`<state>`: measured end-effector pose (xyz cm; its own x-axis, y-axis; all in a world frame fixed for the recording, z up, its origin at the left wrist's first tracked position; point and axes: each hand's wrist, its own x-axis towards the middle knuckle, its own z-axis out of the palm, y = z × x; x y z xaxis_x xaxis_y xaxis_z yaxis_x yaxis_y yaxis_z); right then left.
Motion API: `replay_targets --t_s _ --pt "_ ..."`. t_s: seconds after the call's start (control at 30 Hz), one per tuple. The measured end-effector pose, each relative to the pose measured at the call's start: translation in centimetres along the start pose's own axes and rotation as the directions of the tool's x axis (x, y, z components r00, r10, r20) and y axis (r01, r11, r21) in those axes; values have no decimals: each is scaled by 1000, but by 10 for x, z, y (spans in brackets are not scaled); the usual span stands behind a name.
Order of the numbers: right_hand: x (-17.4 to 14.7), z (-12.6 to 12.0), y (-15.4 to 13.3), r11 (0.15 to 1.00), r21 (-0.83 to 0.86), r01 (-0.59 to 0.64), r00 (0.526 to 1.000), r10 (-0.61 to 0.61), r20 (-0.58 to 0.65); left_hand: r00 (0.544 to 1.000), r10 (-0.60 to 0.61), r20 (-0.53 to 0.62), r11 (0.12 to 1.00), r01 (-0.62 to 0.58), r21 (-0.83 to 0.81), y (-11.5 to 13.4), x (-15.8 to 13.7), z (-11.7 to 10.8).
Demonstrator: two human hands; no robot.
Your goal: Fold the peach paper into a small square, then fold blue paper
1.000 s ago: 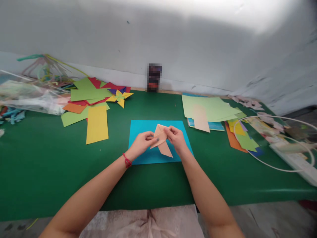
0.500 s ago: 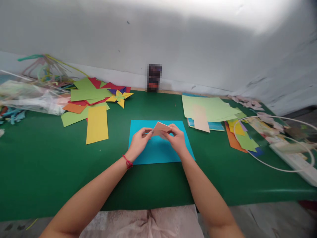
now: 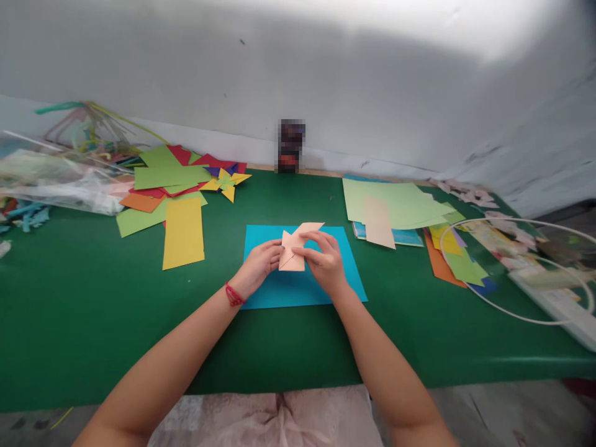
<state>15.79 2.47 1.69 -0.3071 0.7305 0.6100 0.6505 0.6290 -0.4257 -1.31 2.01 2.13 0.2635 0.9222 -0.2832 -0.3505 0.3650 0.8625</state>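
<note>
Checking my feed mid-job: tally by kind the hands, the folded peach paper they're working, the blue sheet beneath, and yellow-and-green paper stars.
Hands: 2 (left hand, right hand)
Folded peach paper: 1
Blue sheet: 1
Yellow-and-green star: 1
Total: 5

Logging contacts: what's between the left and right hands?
The folded peach paper, held by the left hand and touched by the right hand, over the blue sheet; head view.

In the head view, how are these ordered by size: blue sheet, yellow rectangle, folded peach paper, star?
1. Blue sheet
2. Yellow rectangle
3. Folded peach paper and star: too alike to rank, fingers partly hiding the paper.
</note>
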Motion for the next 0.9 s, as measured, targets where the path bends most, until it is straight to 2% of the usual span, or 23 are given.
replay_targets --t_s 0.2,0.27,0.33,0.4,0.47,0.53,0.6,0.67,0.77,0.83,0.9 --pt "-1 -1 -3 1000 30 2 1000 -2 16 997 78 26 995 -80 62 -4 0 -3" --pt "0 -2 -6 994 90 -62 998 64 -13 995 93 27 993 -95 74 -5 1 -5" --pt "2 -4 -7 963 195 -183 978 200 -68 996 91 22 992 -92 86 -5 3 -7" --pt "4 -4 -4 882 350 -314 925 368 -97 997 78 18 992 -80 96 -4 3 -7" --pt "6 -4 4 758 505 -413 861 506 -56 998 62 25 992 -64 110 -4 3 -6" --pt "7 -3 12 640 595 -486 816 576 48 998 47 34 989 -52 142 -5 2 -5" --pt "7 -3 17 560 621 -548 795 580 178 997 63 39 974 -70 217 -5 2 -4" --pt "5 -3 18 542 598 -590 782 570 254 990 126 59 914 -139 381 -6 4 -6" --pt "3 -2 17 569 539 -621 766 587 264 972 221 82 759 -224 611 -7 8 -14" --pt "1 0 16 586 504 -635 761 585 278 963 261 63 697 -233 678 -7 11 -19" --pt "-1 3 15 637 444 -630 774 566 284 953 300 47 648 -240 723 -8 12 -23"
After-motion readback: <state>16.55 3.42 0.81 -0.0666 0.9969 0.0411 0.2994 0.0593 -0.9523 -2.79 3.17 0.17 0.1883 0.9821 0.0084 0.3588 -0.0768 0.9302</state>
